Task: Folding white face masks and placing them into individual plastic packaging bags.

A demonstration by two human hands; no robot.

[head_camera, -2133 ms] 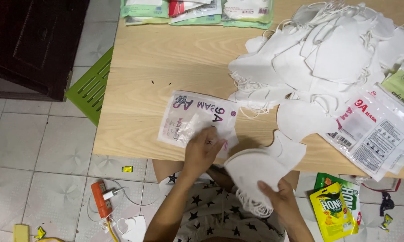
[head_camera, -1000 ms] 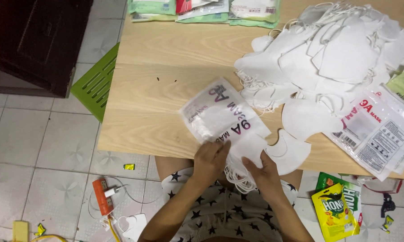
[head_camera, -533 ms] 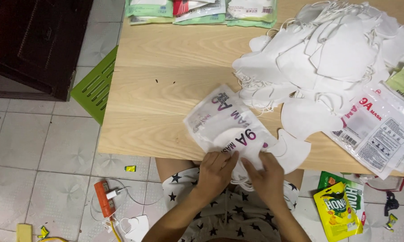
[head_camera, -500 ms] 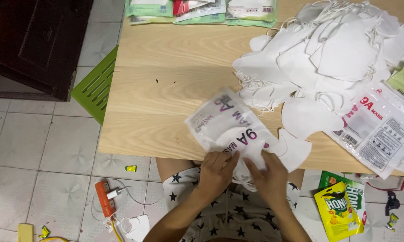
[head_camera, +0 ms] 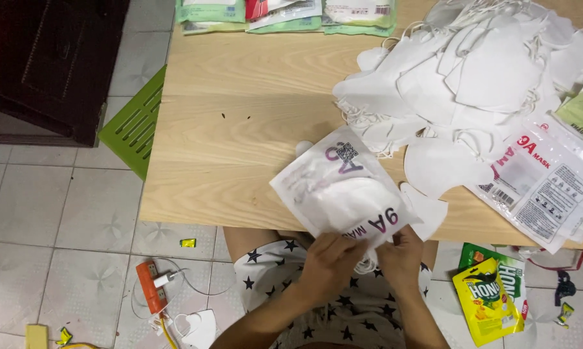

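Observation:
Both hands hold a clear plastic pouch (head_camera: 340, 187) with white masks inside it, at the near edge of the wooden table (head_camera: 240, 136). My left hand (head_camera: 330, 255) grips the pouch's open lower end from the left. At that same end, on the right, my right hand (head_camera: 401, 255) pinches it, where white ear loops stick out. A single white mask (head_camera: 443, 168) lies just right of the pouch, and a big pile of loose white masks (head_camera: 472, 71) fills the table's far right.
Empty printed pouches (head_camera: 543, 187) lie at the right edge. More packets (head_camera: 285, 13) line the far edge. On the tiled floor sit a green basket (head_camera: 133, 126), an orange power strip (head_camera: 150, 287), yellow-green packets (head_camera: 488, 294) and a dark cabinet (head_camera: 46, 58).
The stack of masks went from my right hand into the pouch. Both hands came together at the pouch's open end near the table edge.

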